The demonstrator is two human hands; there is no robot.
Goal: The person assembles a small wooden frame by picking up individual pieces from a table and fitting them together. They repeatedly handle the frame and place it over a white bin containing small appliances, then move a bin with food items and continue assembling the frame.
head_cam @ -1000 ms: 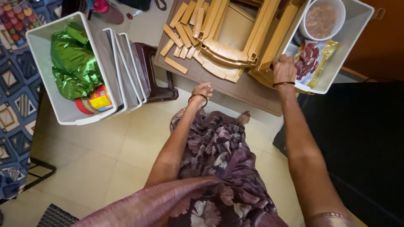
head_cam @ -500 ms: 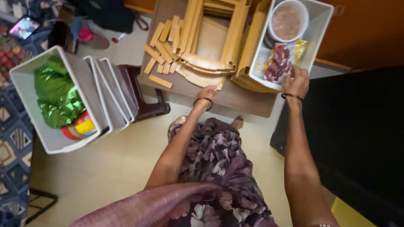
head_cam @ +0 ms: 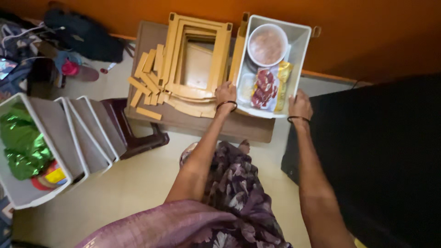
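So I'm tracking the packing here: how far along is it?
One white tray already holds a bowl and snack packets. Left hand and right hand grip its sides on the low table. Empty trays and the wooden frames lie untouched.

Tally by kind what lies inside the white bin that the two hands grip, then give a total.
Round white bowl: 1
Red snack packet: 1
Yellow snack packet: 1
Total: 3, all in the white bin, gripped by left hand and right hand.
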